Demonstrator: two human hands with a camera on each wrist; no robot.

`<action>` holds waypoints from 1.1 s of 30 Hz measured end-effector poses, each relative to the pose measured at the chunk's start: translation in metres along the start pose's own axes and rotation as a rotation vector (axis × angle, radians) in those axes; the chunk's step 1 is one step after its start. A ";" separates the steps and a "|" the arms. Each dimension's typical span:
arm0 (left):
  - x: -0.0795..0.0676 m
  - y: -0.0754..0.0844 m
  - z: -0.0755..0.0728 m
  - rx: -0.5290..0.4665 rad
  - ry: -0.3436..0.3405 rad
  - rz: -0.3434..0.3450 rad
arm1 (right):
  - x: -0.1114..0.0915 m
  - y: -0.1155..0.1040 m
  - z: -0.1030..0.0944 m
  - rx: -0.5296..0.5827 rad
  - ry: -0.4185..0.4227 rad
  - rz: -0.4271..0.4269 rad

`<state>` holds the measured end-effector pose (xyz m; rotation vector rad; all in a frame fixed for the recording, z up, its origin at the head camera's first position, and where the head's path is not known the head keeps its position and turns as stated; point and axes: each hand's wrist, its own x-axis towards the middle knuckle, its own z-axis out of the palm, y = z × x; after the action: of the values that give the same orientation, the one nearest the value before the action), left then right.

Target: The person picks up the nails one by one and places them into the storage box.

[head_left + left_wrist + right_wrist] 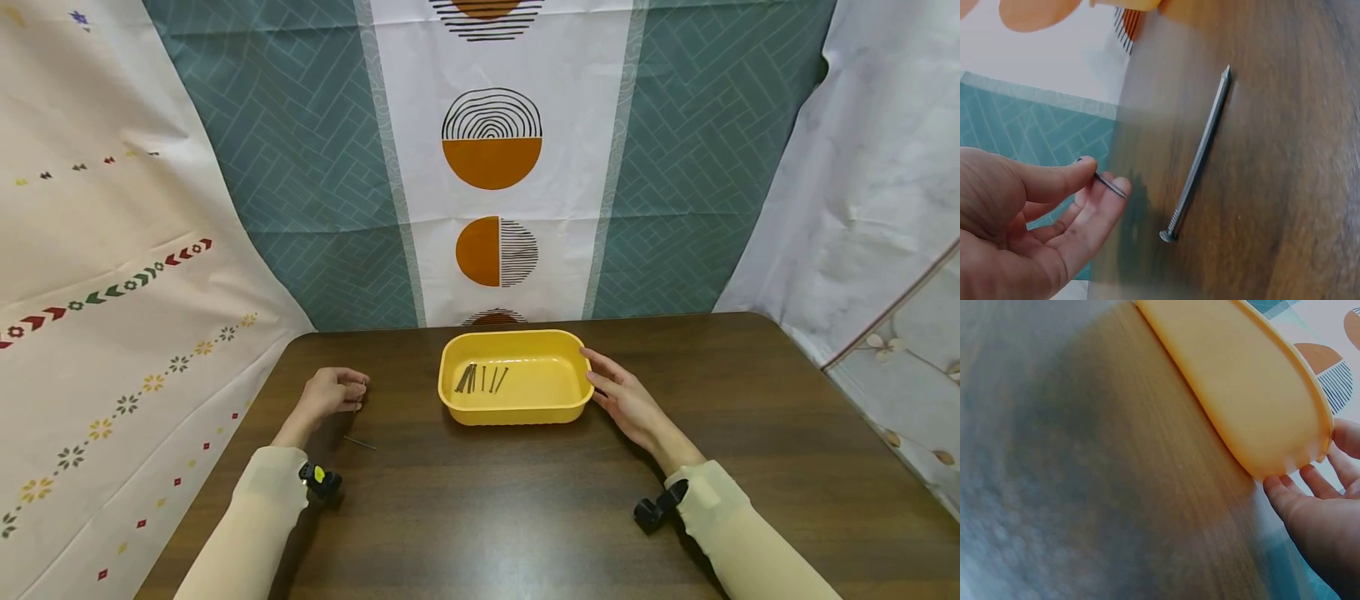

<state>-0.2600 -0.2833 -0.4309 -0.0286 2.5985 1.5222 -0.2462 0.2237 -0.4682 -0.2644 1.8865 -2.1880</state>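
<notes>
My left hand (330, 396) pinches a thin nail (1111, 186) between thumb and fingers, above the table's left part. Below it, a longer steel nail (1200, 156) lies on the wood, its flat head and pointed tip both showing. In the middle of the table stands a yellow plastic tray (517, 416) with several dark nails (468, 378) lying in its left half. At the tray's right end, my right hand (626, 402) rests its spread fingertips against the rim and outer wall; the right wrist view shows the fingers outside the tray.
The dark brown wooden table (480, 517) has its back edge just behind the tray. Behind it hangs a patterned cloth (495, 83), with a light cloth (112, 333) along the left side. Black wrist cameras (652, 515) sit on both sleeves.
</notes>
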 end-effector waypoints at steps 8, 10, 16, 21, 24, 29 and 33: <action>0.004 0.008 0.003 -0.005 0.001 0.007 | 0.000 0.000 -0.001 -0.003 -0.010 -0.005; 0.006 0.010 0.004 -0.024 -0.015 0.010 | 0.001 -0.001 -0.001 0.001 -0.008 -0.006; 0.007 0.016 0.009 -0.068 -0.059 0.032 | 0.000 0.000 -0.001 0.009 -0.001 -0.001; 0.004 0.025 0.015 -0.085 -0.073 0.056 | 0.000 0.001 0.000 0.018 -0.001 -0.001; 0.005 0.029 0.018 -0.090 -0.069 0.064 | 0.000 0.001 0.000 0.018 -0.002 -0.002; 0.005 0.038 0.026 -0.111 -0.068 0.072 | 0.000 0.000 0.000 0.001 0.002 0.000; 0.004 0.047 0.031 -0.149 -0.060 0.076 | 0.001 0.000 0.000 -0.014 0.010 0.009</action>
<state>-0.2643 -0.2333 -0.4054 0.1007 2.4618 1.7118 -0.2471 0.2233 -0.4684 -0.2475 1.9052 -2.1745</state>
